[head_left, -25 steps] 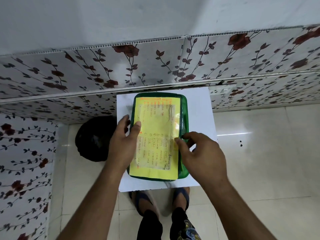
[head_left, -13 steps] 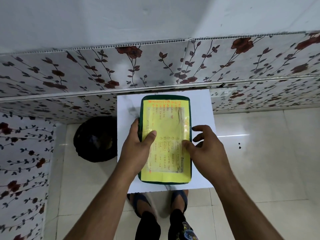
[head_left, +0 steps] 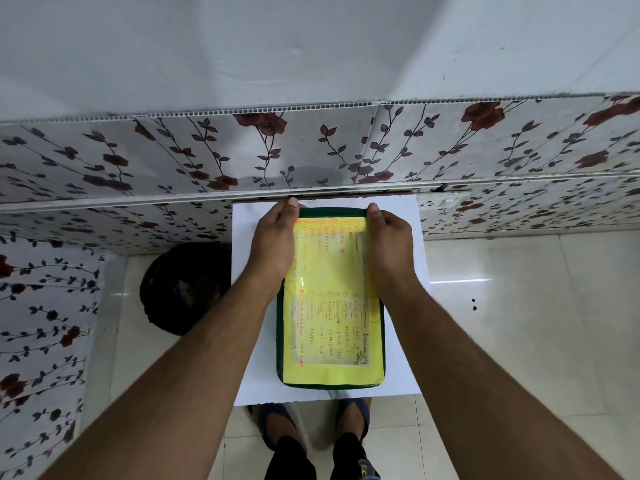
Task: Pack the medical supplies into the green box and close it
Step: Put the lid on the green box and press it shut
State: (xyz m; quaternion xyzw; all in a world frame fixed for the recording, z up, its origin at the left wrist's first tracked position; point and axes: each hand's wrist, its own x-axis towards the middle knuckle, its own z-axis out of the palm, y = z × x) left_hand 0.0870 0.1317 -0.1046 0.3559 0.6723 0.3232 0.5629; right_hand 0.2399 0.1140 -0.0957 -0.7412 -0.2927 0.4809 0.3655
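The green box (head_left: 330, 385) lies flat on a small white table (head_left: 254, 358), its lid down. A yellow handwritten sheet (head_left: 332, 313) covers almost the whole lid. My left hand (head_left: 273, 242) rests on the lid's far left corner, fingers curled over the far edge. My right hand (head_left: 389, 242) does the same at the far right corner. Both hands press or grip the box's far end. No loose medical supplies are visible.
The table stands against a wall with floral panels (head_left: 311, 157). A black round bin (head_left: 185, 289) sits on the floor to the left of the table. My sandalled feet (head_left: 311, 434) are under the table's near edge. Glossy pale floor tiles (head_left: 519, 323) stretch to the right.
Both hands slid from the box's middle sides up to its far corners. The box looks squared up with the table, and the view has shifted slightly.
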